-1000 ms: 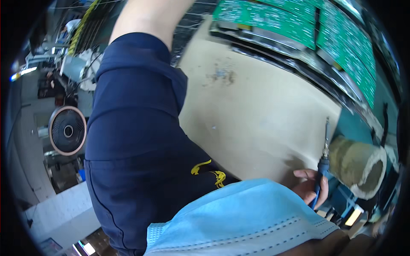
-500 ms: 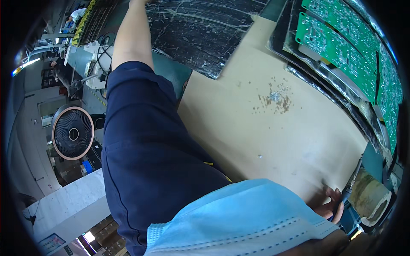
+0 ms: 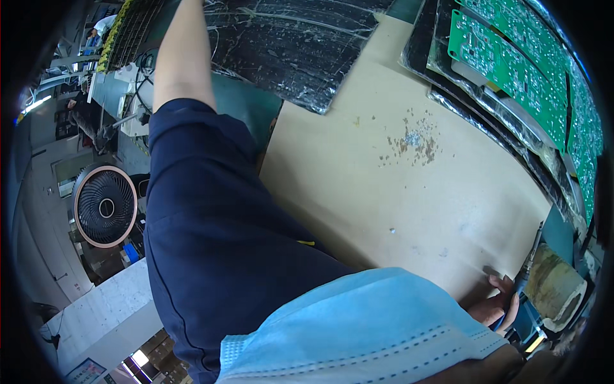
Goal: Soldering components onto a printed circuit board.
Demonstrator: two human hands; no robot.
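The right grip (image 3: 491, 307), at the lower right of the frame, is closed on the dark handle of a soldering iron (image 3: 522, 280), with the fingers bent around it. The iron is inclined, its metal tip directed toward the upper right of the frame, above the right edge of a beige sheet (image 3: 332, 185). A hollow, stained cylinder (image 3: 545, 274) with a thick wall is located just beside the iron, on its right. The left forearm (image 3: 183, 61) extends from a dark blue sleeve (image 3: 198, 192) to the top edge at the upper left; the left grip lies outside the frame, so its state cannot be determined. A scuffed black panel (image 3: 288, 54) is positioned to the right of this forearm and overlaps the upper left part of the sheet. The sheet covers the middle of a green surface (image 3: 246, 105). Brown crumbs (image 3: 427, 152) are scattered around a cluster of silvery specks (image 3: 412, 137) on the upper part of the sheet; a single silvery bead (image 3: 393, 230) lies below them. Populated green circuit boards (image 3: 508, 67) are arranged at the upper right, above dark trays (image 3: 419, 48) with shiny edges.
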